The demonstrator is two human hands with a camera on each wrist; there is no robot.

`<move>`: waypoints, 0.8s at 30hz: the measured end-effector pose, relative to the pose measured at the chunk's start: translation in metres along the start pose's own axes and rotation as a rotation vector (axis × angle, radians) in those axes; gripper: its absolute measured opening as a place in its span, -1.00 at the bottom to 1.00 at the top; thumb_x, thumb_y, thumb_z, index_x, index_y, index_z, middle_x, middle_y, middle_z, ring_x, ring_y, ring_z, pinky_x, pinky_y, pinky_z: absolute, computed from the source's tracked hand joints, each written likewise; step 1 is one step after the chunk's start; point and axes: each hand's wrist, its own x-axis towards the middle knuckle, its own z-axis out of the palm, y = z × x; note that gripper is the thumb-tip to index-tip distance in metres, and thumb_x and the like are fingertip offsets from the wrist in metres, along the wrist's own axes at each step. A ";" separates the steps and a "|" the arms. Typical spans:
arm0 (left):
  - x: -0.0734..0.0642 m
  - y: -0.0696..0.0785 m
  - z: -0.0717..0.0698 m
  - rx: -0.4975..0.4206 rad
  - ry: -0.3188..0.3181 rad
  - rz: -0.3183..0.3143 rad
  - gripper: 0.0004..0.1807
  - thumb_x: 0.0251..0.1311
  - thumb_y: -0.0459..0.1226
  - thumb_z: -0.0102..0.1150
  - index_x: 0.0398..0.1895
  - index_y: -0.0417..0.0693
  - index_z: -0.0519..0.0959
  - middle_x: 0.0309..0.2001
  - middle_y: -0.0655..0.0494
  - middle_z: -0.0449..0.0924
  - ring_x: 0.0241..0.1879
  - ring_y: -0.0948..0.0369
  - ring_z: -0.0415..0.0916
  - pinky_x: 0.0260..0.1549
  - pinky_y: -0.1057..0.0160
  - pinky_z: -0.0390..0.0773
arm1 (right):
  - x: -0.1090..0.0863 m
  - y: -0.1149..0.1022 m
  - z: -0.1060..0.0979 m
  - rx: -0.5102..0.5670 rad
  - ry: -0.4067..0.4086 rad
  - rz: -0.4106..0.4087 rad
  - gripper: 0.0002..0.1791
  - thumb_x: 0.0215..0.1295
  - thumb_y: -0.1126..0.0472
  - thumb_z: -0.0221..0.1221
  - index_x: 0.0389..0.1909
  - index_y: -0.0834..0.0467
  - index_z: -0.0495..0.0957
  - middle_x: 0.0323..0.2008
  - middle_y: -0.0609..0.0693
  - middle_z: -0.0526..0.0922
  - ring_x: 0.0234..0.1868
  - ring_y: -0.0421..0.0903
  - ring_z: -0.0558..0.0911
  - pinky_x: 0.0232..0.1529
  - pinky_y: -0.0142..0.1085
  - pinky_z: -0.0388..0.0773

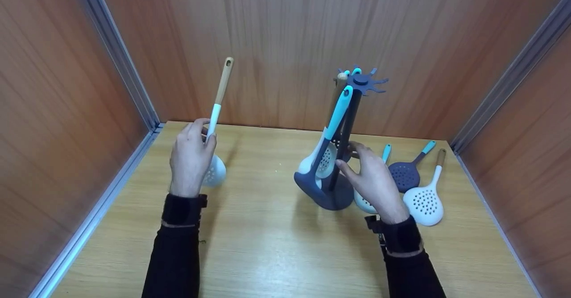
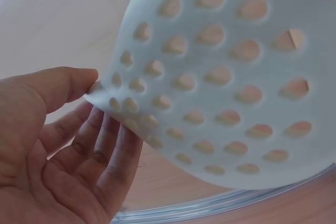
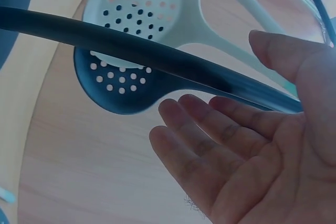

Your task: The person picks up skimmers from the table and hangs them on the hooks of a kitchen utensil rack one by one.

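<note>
A white skimmer (image 1: pixel 215 171) with a wooden-tipped handle is pinched at its neck by my left hand (image 1: pixel 191 157), head down and handle pointing up. Its perforated head (image 2: pixel 205 95) fills much of the left wrist view. My right hand (image 1: pixel 377 180) is at the dark pole of the utensil stand (image 1: pixel 351 115), thumb on one side and fingers on the other. In the right wrist view those fingers (image 3: pixel 191 148) are loosely extended, not wrapped around the pole. On the stand's left side hang a dark ladle (image 1: pixel 312 184) with a turquoise handle and a white perforated utensil (image 1: pixel 327 160).
Right of the stand lie a dark skimmer (image 1: pixel 403 175) with a turquoise handle, a white skimmer (image 1: pixel 426 204) with a wooden handle, and a pale perforated utensil (image 1: pixel 365 203) partly behind my right hand. Wooden panels (image 1: pixel 285 52) enclose the table (image 1: pixel 267 244) at the back and sides.
</note>
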 end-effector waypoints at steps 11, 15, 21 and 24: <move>-0.014 0.025 -0.005 -0.056 0.041 0.074 -0.58 0.69 -0.35 0.34 0.50 -0.17 0.67 0.16 -0.22 0.82 0.12 -0.19 0.87 0.06 -0.26 0.89 | -0.009 -0.009 -0.007 -0.034 0.034 -0.014 -0.23 0.80 -0.10 0.31 0.79 0.18 0.39 0.66 0.28 0.59 0.64 0.32 0.65 0.61 0.35 0.63; -0.019 0.035 -0.007 -0.064 0.042 0.085 -0.57 0.68 -0.34 0.36 0.51 -0.16 0.67 0.17 -0.20 0.82 0.12 -0.16 0.87 0.07 -0.24 0.90 | -0.015 -0.013 -0.010 -0.034 0.053 -0.029 -0.24 0.79 -0.09 0.32 0.79 0.16 0.40 0.68 0.26 0.59 0.63 0.31 0.66 0.61 0.36 0.63; -0.027 0.050 -0.008 -0.079 0.044 0.108 -0.56 0.68 -0.33 0.38 0.51 -0.15 0.67 0.18 -0.18 0.81 0.11 -0.14 0.87 0.05 -0.22 0.91 | -0.022 -0.019 -0.014 -0.030 0.071 -0.055 -0.25 0.79 -0.07 0.33 0.79 0.12 0.39 0.67 0.23 0.60 0.64 0.30 0.66 0.56 0.35 0.68; -0.030 0.055 -0.008 -0.084 0.044 0.113 -0.55 0.67 -0.32 0.40 0.52 -0.14 0.66 0.18 -0.16 0.81 0.12 -0.12 0.86 0.06 -0.20 0.92 | -0.025 -0.022 -0.016 -0.027 0.074 -0.066 -0.24 0.80 -0.06 0.33 0.80 0.12 0.37 0.67 0.23 0.61 0.64 0.30 0.66 0.54 0.33 0.70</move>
